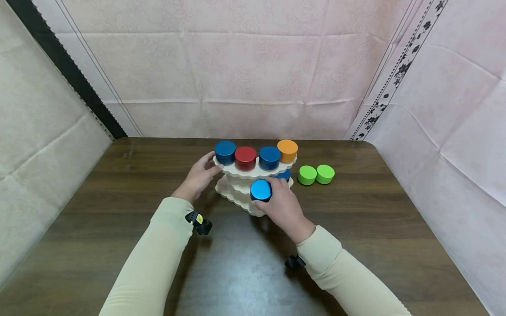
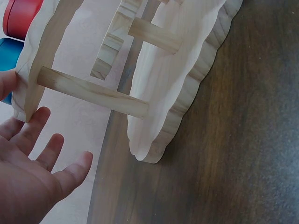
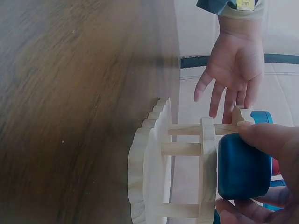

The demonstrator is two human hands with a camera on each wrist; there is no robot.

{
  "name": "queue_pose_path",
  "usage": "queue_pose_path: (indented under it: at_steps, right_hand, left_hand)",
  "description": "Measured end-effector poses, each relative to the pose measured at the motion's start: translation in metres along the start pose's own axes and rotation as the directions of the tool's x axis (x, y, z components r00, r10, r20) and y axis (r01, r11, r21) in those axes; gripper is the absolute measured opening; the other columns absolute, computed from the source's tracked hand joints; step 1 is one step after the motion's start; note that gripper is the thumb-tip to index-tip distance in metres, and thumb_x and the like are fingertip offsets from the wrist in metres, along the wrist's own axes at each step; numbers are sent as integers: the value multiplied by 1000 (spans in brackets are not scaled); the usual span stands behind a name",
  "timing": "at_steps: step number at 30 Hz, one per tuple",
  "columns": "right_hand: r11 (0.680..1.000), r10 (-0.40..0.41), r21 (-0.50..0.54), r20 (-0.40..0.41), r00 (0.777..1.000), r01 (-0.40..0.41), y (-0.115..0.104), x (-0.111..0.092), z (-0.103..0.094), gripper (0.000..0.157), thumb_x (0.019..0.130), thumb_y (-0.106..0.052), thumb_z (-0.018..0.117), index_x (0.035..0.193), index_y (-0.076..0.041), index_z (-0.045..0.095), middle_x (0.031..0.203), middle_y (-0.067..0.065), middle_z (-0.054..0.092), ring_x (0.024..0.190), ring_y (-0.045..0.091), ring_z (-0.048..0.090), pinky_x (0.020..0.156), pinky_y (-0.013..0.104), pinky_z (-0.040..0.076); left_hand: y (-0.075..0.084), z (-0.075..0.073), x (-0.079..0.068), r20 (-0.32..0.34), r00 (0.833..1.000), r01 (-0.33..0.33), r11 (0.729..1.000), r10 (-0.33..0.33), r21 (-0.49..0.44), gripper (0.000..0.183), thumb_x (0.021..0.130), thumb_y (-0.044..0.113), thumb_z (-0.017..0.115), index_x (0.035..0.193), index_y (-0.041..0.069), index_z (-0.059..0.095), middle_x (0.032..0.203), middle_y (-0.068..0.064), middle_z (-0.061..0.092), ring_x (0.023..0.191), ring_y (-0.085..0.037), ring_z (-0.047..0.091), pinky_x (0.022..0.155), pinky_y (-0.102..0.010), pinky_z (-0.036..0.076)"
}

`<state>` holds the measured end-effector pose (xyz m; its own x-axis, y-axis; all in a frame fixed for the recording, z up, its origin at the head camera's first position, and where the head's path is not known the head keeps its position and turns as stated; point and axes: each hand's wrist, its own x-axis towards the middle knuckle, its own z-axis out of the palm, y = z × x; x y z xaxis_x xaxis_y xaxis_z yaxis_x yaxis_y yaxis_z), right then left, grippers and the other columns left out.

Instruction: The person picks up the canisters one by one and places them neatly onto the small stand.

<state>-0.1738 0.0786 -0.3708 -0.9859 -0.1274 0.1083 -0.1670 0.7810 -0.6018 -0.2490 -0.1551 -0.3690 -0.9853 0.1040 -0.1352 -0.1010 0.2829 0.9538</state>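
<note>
My left hand [image 1: 197, 177] pinches the left end of the top shelf of a wooden tiered stand [image 2: 173, 98]. In the left wrist view its thumb lies over the edge with the fingertips below, the other fingers spread. My right hand [image 1: 283, 206] grips a blue round tin [image 3: 244, 165] between thumb and fingers, close over the middle shelf [image 3: 207, 163]. On the top shelf stand a blue tin [image 1: 225, 152], a red tin [image 1: 245, 159], a second blue tin [image 1: 269, 158] and an orange tin [image 1: 287, 151]. Another blue tin [image 1: 283, 174] shows partly behind my right hand.
Two light green tins [image 1: 316, 174] stand side by side on the brown wooden table [image 1: 150, 259], right of the stand. Pale cloth [image 1: 237, 66] hangs behind the table and along both sides.
</note>
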Motion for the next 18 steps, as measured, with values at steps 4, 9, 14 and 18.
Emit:
queue_pose_path:
  at_steps: [4,9,14,18]
  right_hand:
    - [1000,2,-15,-9,1000,-2,-1,0,1,72,77,-31,83,132,1,49,123,19,53,113,32,51,92,48,51]
    - [1000,-6,-24,-27,1000,5,-1,0,2,71,76,-32,83,130,2,50,122,19,54,112,32,52,92,48,51]
    - [1000,0,-11,-33,999,0,0,1,3,70,76,-33,83,129,-1,51,122,18,54,112,32,52,91,49,51]
    - [1000,-1,-14,-44,999,0,0,2,4,70,76,-34,83,129,-1,51,122,17,54,112,31,52,91,48,51]
  left_hand:
    - [0,0,0,-2,1000,-3,1000,3,-3,64,99,26,54,154,15,23,156,-13,30,142,-31,28,110,-51,33]
    - [0,0,0,-3,1000,-1,1000,1,0,64,99,27,54,154,15,23,156,-13,30,142,-31,28,110,-51,33]
    - [0,0,0,1,1000,6,1000,-6,9,65,99,28,54,154,16,23,156,-13,29,143,-31,28,110,-51,33]
    - [0,-1,0,3,1000,3,1000,-3,6,65,99,29,54,154,16,23,156,-13,29,142,-31,28,111,-51,32]
